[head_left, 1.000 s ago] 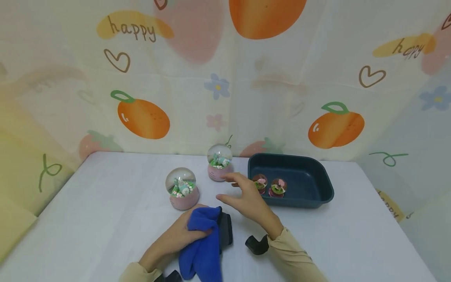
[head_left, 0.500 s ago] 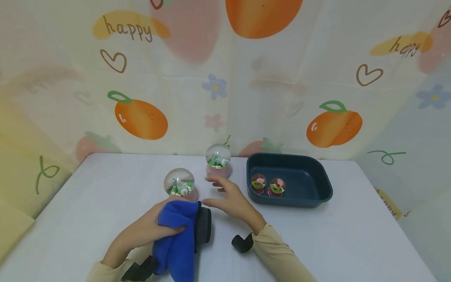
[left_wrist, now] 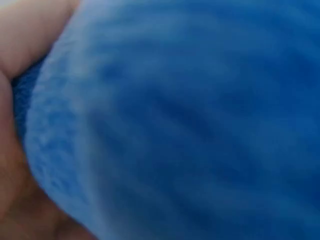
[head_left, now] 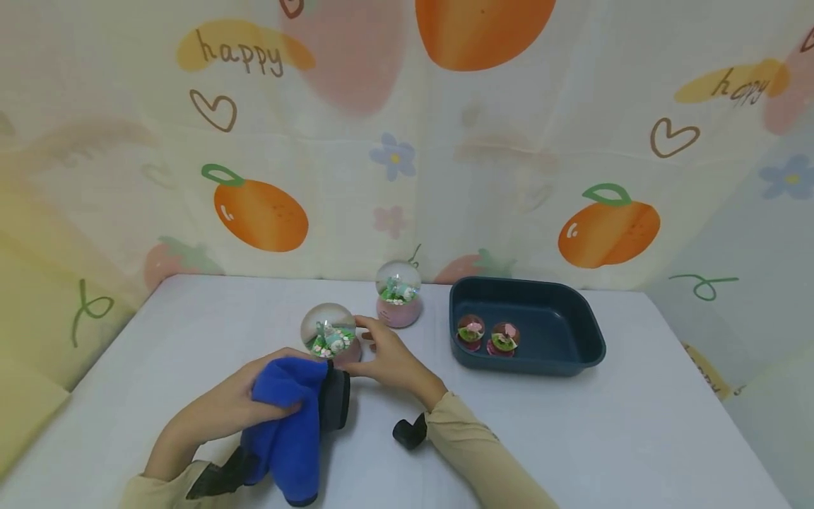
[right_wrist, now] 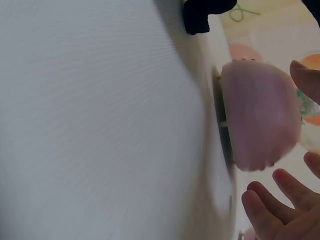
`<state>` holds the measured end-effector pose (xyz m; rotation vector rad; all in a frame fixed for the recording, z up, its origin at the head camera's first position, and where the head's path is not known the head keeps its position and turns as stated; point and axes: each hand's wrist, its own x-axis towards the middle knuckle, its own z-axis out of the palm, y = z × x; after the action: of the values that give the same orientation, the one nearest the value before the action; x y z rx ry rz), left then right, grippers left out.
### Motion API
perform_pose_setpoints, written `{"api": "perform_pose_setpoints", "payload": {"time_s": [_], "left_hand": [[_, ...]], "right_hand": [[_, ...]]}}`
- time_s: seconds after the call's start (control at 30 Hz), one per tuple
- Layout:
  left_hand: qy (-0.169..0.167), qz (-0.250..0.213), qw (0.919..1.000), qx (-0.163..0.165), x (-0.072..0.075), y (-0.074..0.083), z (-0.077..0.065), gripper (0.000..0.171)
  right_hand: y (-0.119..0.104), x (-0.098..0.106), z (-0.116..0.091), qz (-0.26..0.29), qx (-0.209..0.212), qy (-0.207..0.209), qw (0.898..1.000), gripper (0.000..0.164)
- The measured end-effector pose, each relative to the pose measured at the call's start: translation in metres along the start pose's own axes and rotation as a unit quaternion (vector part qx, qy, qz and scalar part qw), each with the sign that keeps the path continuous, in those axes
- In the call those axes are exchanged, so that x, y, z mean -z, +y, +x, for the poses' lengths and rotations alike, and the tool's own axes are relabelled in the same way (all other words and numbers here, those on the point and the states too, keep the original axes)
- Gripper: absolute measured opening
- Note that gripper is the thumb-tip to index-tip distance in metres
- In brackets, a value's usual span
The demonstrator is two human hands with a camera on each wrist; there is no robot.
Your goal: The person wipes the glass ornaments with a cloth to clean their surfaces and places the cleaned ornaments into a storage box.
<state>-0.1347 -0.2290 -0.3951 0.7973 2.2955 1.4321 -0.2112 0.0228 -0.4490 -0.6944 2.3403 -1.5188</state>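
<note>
A blue cloth [head_left: 289, 410] hangs in my left hand [head_left: 219, 403], which grips it in front of the nearer snow globe [head_left: 328, 331]; blue fabric fills most of the left wrist view. A dark grey, black-edged piece [head_left: 335, 399] shows at the cloth's right side. My right hand [head_left: 394, 364] reaches to that globe from the right, thumb and fingers spread about its pink base [right_wrist: 262, 115]. In the right wrist view the fingers [right_wrist: 260, 215] look apart from the base. The cloth and left hand hide part of the base in the head view.
A second snow globe [head_left: 398, 295] on a pink base stands behind, near the table's back edge. To its right is a dark teal tray [head_left: 559, 364] with two small globes, the left one [head_left: 470, 332] and the right one [head_left: 504, 339]. A printed curtain hangs behind the table.
My left hand has moved left with the cloth. My right hand has come left from beside the far snow globe to the nearer one. Both large globes stay in place.
</note>
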Motion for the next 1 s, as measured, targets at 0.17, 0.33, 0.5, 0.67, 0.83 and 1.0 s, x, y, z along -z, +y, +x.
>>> {"api": "perform_pose_setpoints", "payload": {"time_s": [0.17,0.33,0.5,0.67,0.83,1.0], "left_hand": [[-0.065,-0.025,0.9976,-0.007,0.000,-0.004,0.000,0.045],[-0.080,-0.024,0.9965,-0.012,-0.010,-0.002,0.008,0.045],[-0.096,-0.022,0.9951,0.016,-0.019,0.002,0.015,0.048],[-0.096,-0.012,0.9950,0.026,-0.020,0.001,0.014,0.043],[-0.092,-0.007,0.9955,0.019,-0.018,-0.001,0.011,0.039],[-0.091,-0.009,0.9951,0.037,-0.018,0.000,0.010,0.034]], "right_hand": [[0.002,-0.005,0.010,0.007,-0.006,-0.026,1.000,0.084],[0.003,-0.005,0.015,-0.017,-0.016,-0.041,0.999,0.089],[0.001,-0.003,0.014,-0.017,-0.030,-0.032,0.999,0.091],[0.000,0.003,0.007,-0.028,-0.038,-0.027,0.999,0.093],[0.004,0.012,-0.011,-0.032,-0.038,-0.031,0.998,0.092],[0.008,0.020,-0.031,-0.023,-0.043,-0.029,0.998,0.089]]}}
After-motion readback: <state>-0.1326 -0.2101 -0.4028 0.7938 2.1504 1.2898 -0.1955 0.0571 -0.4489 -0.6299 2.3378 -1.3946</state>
